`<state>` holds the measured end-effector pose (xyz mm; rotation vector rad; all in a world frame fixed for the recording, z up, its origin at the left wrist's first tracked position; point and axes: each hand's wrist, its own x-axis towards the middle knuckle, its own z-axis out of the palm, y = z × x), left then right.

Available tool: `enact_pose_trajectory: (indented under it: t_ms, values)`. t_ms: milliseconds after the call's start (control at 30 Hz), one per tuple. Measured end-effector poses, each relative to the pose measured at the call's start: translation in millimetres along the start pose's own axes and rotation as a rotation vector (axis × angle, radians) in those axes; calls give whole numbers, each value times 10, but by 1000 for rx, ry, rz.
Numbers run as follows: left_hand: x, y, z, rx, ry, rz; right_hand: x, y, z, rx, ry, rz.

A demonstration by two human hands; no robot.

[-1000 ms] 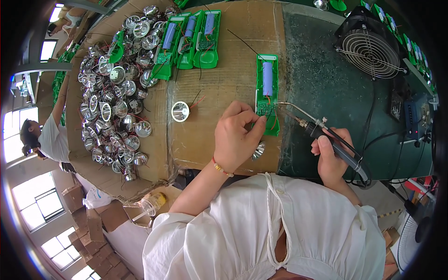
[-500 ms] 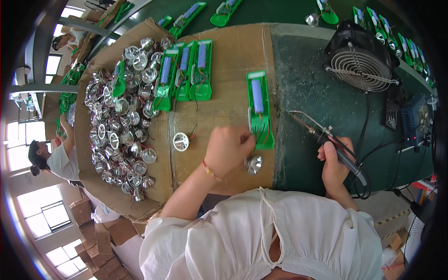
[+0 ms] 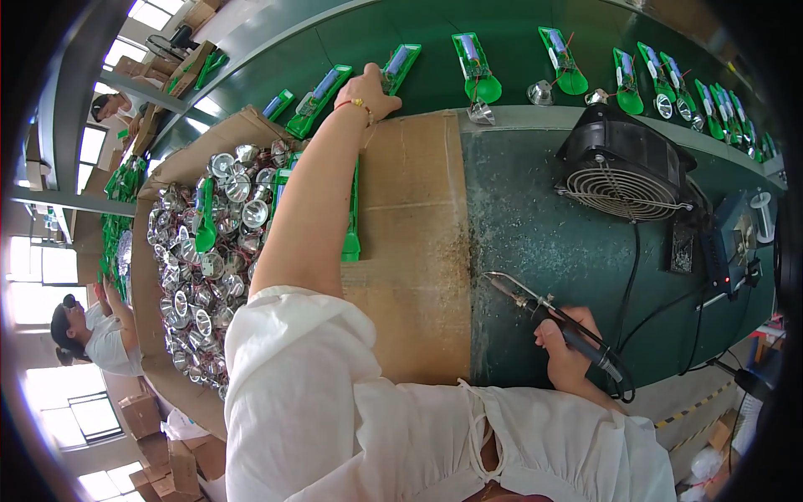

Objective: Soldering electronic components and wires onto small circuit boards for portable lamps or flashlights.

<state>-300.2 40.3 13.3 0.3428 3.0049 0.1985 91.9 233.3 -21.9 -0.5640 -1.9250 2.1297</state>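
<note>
My left arm stretches far out over the cardboard mat (image 3: 410,209). At its end my left hand (image 3: 368,96) closes its fingers round the near end of a green plastic lamp housing (image 3: 403,60) with a blue battery cell inside. My right hand (image 3: 569,343) grips a soldering iron (image 3: 577,335), its tip pointing up and left over the dark green mat, touching nothing. Beneath my left forearm, more green housings (image 3: 352,226) are partly hidden. Further right on the far strip, another housing (image 3: 470,63) has a silver reflector (image 3: 480,112) beside its near end.
A cardboard box (image 3: 146,276) full of silver reflectors stands left, with a green housing piece (image 3: 205,213) on top. A black fan (image 3: 623,163) sits at right, near a blue soldering station (image 3: 728,243). Several housings line the far strip. Another person (image 3: 109,326) works at far left.
My left hand has gone from the middle of the cardboard to the far strip. The housing and reflector that lay there are gone from that spot. The soldering iron stays in my right hand.
</note>
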Motion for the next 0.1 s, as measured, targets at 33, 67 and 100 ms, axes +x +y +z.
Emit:
enact_pose_trajectory:
  t_ms: [33, 67, 100]
  values:
    - [-68, 40, -25, -11, 4, 18, 19, 12, -1, 5, 7, -1]
    - [-170, 126, -62, -23, 3, 39, 3, 15, -11, 8, 18, 2]
    - [-196, 179, -81, 12, -11, 28, -32, 13, -6, 7, 15, 7]
